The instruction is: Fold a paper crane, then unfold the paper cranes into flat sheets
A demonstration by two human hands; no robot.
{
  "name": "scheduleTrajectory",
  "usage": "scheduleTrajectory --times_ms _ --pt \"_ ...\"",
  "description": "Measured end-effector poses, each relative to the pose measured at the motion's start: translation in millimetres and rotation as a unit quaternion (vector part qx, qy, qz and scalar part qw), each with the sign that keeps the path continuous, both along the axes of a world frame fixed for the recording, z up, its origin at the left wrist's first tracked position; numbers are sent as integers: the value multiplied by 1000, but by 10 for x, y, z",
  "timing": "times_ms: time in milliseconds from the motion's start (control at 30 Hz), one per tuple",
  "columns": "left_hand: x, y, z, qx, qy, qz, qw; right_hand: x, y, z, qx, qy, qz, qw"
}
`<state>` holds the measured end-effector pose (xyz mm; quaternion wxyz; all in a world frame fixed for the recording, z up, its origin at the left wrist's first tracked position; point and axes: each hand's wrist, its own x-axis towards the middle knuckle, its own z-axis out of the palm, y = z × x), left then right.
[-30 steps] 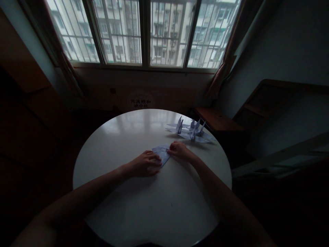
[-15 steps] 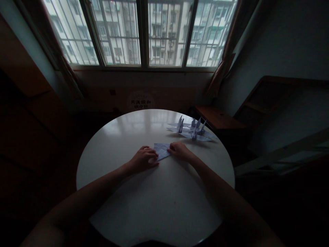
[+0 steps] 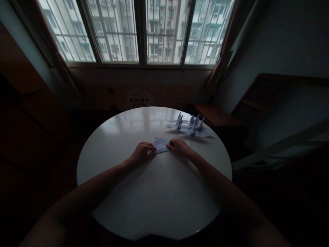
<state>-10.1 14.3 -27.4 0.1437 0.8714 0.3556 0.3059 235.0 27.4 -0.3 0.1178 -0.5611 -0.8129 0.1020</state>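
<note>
A small folded sheet of pale bluish paper (image 3: 161, 144) lies between my two hands, near the middle of the white table. My left hand (image 3: 143, 151) pinches its lower left corner, fingers bent together. Its right edge is gripped by my right hand (image 3: 178, 146), with the thumb and curled fingers closed on it. Crease lines cross the paper's face. Beyond my right hand stand several folded paper cranes (image 3: 193, 128) of the same pale paper, grouped close together with wings spread.
The round white table (image 3: 154, 195) has a glossy top that mirrors the window (image 3: 141, 34). A low brown wooden piece of furniture (image 3: 216, 115) sits past its far right edge. Curtains (image 3: 218, 73) hang beside the window, and a dark cabinet (image 3: 23, 68) is at the left.
My left hand's fingers have drawn in from over the paper to a pinch at its lower left corner. The paper's lower edge now lies more level. The camera view has shifted slightly.
</note>
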Motion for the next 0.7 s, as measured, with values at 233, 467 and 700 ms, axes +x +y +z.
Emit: scheduleTrajectory --times_ms 233,467,700 --pt "-34 55 -30 -37 -95 -7 995 40 54 -78 -15 28 10 999" --pt "-41 74 -108 -106 -163 -2 981 68 80 -126 -12 109 45 993" --pt "-58 86 -34 -7 -94 -27 995 1 68 -148 -8 226 148 963"
